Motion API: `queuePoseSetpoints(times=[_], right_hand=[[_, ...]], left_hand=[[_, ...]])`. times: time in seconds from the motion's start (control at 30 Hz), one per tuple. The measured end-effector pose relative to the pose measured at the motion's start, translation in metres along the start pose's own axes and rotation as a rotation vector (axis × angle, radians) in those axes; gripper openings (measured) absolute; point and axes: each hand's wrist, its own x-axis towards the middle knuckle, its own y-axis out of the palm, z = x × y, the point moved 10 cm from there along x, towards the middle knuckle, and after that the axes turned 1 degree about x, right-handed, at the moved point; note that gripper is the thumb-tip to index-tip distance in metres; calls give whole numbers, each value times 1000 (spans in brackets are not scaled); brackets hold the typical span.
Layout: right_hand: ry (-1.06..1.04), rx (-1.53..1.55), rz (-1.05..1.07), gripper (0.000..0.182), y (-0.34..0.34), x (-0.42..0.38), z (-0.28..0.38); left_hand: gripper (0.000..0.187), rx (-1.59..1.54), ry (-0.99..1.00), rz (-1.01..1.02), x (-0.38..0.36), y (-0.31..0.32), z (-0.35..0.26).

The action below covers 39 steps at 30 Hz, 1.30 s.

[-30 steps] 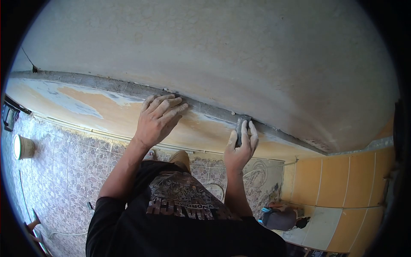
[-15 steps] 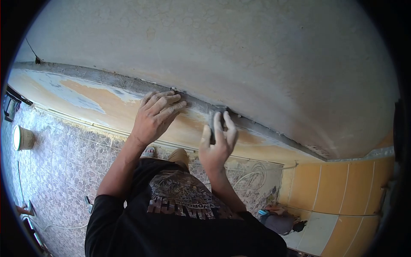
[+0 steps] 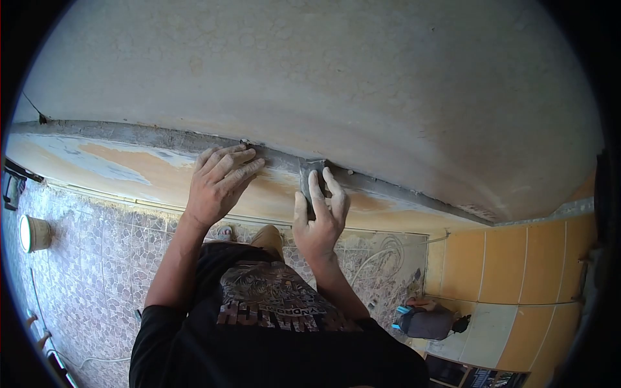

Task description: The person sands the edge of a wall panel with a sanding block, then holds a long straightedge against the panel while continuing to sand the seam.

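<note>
My right hand (image 3: 321, 208) is closed around a flat grey scraper (image 3: 313, 171), thumb on one side and fingers on the other. The scraper's broad end touches the grey cement strip (image 3: 155, 137) that runs along the wall's edge. To its left, my left hand (image 3: 220, 184) rests with extended fingertips on the same strip, holding no tool. Both hands have pale dust on the fingers. A small dark lump (image 3: 245, 141) sits on the strip just above the left fingertips. Below the strip, the wall face (image 3: 119, 160) has patchy white and tan areas.
A large pale surface (image 3: 310, 71) fills the upper view. On the patterned tile floor (image 3: 97, 271) stand a white bucket (image 3: 35, 233) at left and a coiled hose (image 3: 387, 255) at right. Another person (image 3: 430, 323) is low at right, near orange tiles (image 3: 498, 265).
The view has shifted, and both hands appear slightly left of before. The scraper stays against the strip, with more of its blade showing. The other person's position has changed slightly.
</note>
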Motion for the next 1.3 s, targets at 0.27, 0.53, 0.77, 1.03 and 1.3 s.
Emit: queuePoseSetpoints(times=[0.27,0.53,0.77,1.03,1.3], right_hand=[[199,-181,-173,47,-45,-22,-78],[298,-109,-156,44,-49,-37,-106],[157,-152,-127,46,-29,-28,-54],[461,-203,-445,46,-90,-60,-162],[-52,-201,-116,45,-28,-48,-103]], left_hand=[[46,12,10,0,-2,0,-3],[46,47,23,4,-2,0,-1],[39,24,8,-8,0,0,-3],[45,29,9,-4,0,-2,-2],[44,51,13,5,-1,-1,-3]])
